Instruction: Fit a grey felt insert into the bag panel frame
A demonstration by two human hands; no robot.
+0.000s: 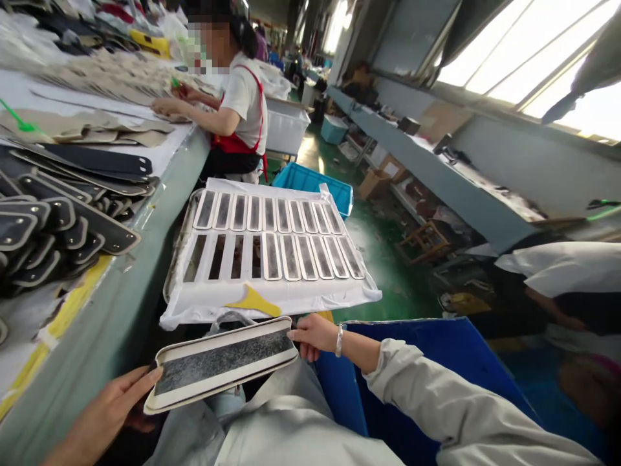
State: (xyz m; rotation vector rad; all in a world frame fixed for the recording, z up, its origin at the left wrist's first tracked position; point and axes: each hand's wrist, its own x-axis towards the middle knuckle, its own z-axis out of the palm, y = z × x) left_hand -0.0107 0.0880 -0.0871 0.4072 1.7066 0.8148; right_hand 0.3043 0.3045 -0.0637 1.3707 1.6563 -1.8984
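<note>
Above my lap I hold a long panel with a speckled dark centre and a pale border; it looks like more than one layer. My left hand pinches its left end, thumb on top. At the opposite end, my right hand, with a bracelet at the wrist, grips the corner. Just beyond stands a white-covered board bearing two rows of similar dark-centred panels. Several slots at the left of the near row show dark gaps. A yellow scraper-shaped piece lies on the board's near edge.
A workbench runs along my left, with piles of dark strap-like pieces and beige pieces. A co-worker in a red apron sits there. Blue bins stand on the floor, and a large blue box is at my right.
</note>
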